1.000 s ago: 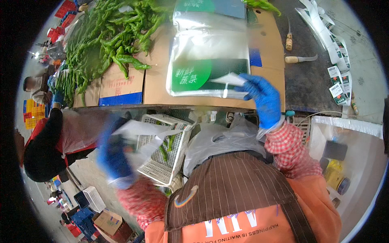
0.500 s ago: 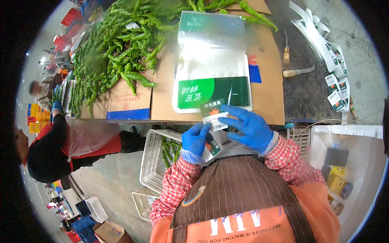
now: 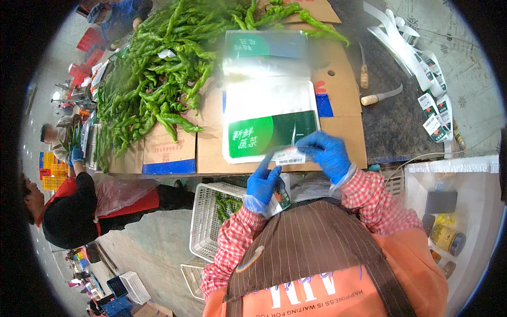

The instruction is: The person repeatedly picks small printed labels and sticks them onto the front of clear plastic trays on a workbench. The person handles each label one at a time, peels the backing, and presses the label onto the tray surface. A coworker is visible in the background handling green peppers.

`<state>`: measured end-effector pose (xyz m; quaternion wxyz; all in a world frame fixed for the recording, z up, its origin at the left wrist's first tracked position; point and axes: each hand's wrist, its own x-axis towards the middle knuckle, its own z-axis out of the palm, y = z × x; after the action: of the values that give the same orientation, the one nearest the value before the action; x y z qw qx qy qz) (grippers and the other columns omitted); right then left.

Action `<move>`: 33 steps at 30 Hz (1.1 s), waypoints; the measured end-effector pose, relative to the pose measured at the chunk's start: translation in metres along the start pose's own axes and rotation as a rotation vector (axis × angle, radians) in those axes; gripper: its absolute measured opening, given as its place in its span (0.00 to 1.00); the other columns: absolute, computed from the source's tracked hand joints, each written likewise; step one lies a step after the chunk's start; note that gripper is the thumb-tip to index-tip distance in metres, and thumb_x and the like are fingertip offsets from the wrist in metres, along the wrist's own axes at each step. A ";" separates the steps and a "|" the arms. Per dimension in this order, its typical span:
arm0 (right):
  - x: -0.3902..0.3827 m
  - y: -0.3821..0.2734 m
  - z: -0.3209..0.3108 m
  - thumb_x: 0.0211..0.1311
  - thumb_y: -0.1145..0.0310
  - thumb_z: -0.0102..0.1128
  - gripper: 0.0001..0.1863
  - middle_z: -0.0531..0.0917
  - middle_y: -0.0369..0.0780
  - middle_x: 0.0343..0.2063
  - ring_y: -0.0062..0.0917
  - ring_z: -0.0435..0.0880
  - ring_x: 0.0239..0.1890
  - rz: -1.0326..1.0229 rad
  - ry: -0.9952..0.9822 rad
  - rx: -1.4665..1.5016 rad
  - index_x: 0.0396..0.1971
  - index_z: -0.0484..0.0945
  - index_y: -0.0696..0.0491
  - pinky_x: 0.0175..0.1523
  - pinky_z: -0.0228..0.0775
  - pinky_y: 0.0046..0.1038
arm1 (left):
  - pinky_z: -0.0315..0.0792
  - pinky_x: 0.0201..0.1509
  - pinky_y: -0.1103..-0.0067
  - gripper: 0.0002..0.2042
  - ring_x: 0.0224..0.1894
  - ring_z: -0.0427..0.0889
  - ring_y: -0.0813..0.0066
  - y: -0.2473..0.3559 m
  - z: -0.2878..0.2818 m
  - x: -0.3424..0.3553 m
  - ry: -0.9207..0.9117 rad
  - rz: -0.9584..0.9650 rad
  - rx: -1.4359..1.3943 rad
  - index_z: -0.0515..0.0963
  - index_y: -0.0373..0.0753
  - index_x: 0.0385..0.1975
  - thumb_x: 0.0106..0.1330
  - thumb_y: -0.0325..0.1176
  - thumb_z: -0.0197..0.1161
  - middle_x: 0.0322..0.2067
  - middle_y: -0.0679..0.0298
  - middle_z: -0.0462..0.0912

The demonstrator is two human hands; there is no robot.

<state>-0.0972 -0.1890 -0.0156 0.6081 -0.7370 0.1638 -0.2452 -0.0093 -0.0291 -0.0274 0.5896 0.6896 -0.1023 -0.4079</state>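
by the near edge of a plastic bag (image 3: 272, 113), a label (image 3: 290, 157) is pinched by the left hand (image 3: 264, 182); whether it is also gripped by the right hand (image 3: 328, 156) cannot be told. creasing could be caused by uneven pulling.

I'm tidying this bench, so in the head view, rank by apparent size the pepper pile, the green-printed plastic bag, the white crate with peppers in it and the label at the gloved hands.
Largest to smallest, as they look:
1. Pepper pile
2. Green-printed plastic bag
3. White crate, partly hidden by the left sleeve
4. Label
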 end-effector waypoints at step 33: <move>0.050 0.081 -0.024 0.41 0.70 0.61 0.09 0.76 0.36 0.21 0.18 0.72 0.25 0.322 0.000 0.095 0.23 0.74 0.58 0.33 0.66 0.18 | 0.67 0.23 0.66 0.29 0.22 0.75 0.55 -0.012 0.017 0.029 -0.051 0.089 1.250 0.42 0.60 0.56 0.55 0.45 0.48 0.22 0.53 0.75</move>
<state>-0.0650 -0.2521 -0.0834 0.6737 -0.6718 0.2679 -0.1520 -0.0063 -0.0559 -0.0509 0.0885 0.8891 -0.3644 -0.2624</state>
